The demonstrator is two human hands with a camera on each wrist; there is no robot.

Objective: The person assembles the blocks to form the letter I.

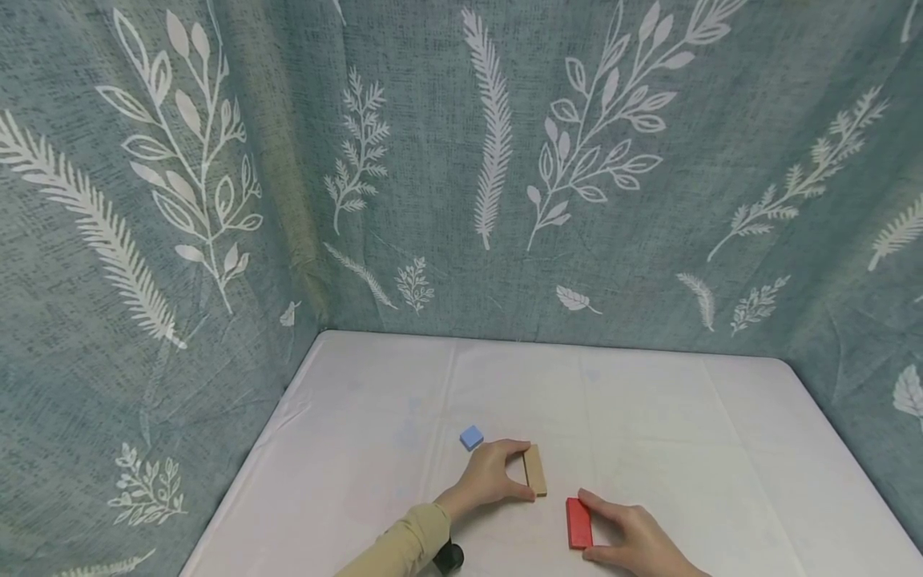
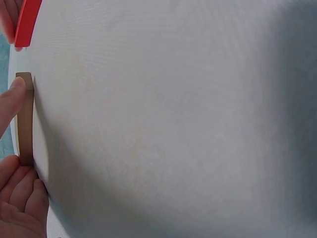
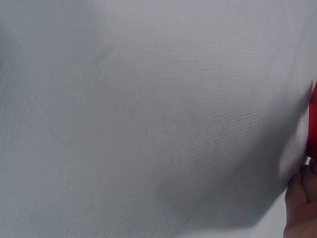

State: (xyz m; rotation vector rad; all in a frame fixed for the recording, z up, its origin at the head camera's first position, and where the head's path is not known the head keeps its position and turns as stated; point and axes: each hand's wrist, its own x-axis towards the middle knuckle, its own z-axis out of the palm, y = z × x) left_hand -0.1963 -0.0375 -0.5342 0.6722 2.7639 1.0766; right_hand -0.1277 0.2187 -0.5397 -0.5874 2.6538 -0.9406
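Fingers (image 1: 512, 445) of the left hand (image 1: 487, 473) are clamped on the ends of a wooden block (image 1: 534, 471); to their right and nearer, the right hand's (image 1: 634, 538) fingers pinch a red block (image 1: 578, 525) likewise. Just left of the left fingers, a blue block (image 1: 472, 437) lies on the white worktop (image 1: 649, 417).
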